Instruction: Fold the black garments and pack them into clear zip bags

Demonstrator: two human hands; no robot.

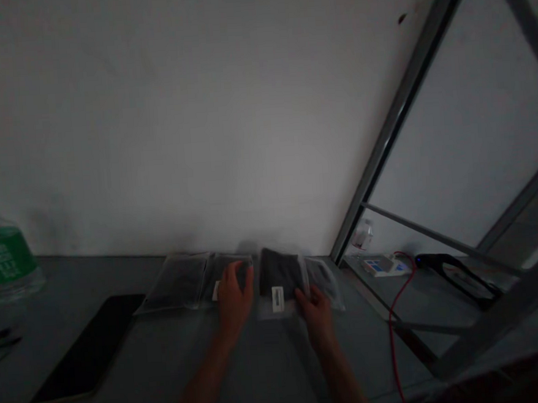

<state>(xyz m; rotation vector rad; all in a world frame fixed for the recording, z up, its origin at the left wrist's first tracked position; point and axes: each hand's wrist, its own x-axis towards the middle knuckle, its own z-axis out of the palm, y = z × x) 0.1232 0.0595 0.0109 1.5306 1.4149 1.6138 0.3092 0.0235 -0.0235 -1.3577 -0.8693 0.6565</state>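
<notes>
The scene is dim. Several clear plastic bags with dark contents lie in a row on the grey table (262, 374) against the white wall. My left hand (235, 297) rests flat, fingers spread, on a bag left of centre (225, 272). My right hand (313, 304) touches the lower right corner of the middle bag (281, 277), which carries a small white label (277, 299). Its fingers look curled at the bag's edge; whether they pinch it is unclear. Another bag (177, 283) lies furthest left, and one more (325, 277) at the right.
A dark phone or tablet (88, 352) lies flat at the left. A bottle with a green label (6, 263) stands at the far left edge. To the right, a metal frame (384, 138), a red cable (392, 322), a small box (384, 265) and a black device (453, 271).
</notes>
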